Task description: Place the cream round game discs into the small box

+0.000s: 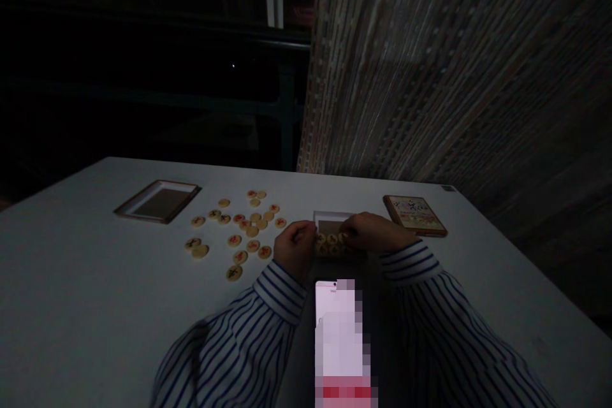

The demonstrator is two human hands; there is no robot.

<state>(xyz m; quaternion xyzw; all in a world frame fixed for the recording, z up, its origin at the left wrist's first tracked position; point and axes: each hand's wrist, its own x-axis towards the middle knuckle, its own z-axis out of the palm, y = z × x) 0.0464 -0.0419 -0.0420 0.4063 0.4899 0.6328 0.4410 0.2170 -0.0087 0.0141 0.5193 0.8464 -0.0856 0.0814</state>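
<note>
Discs (pixel 331 240) between left fingers (pixel 300 231) and right fingers (pixel 352 224): pale, round, dark-marked; grips unclear.

Left fingers (pixel 306 230) beside open box (pixel 333 216), right fingers (pixel 349 225) at round pieces (pixel 331 240) inside; loose discs (pixel 252 231) scattered on white table (pixel 119 280)

My open box (pixel 332 215) holds rows of pale round pieces (pixel 331 240); loose pieces (pixel 252 231) lie scattered to its left.
</note>
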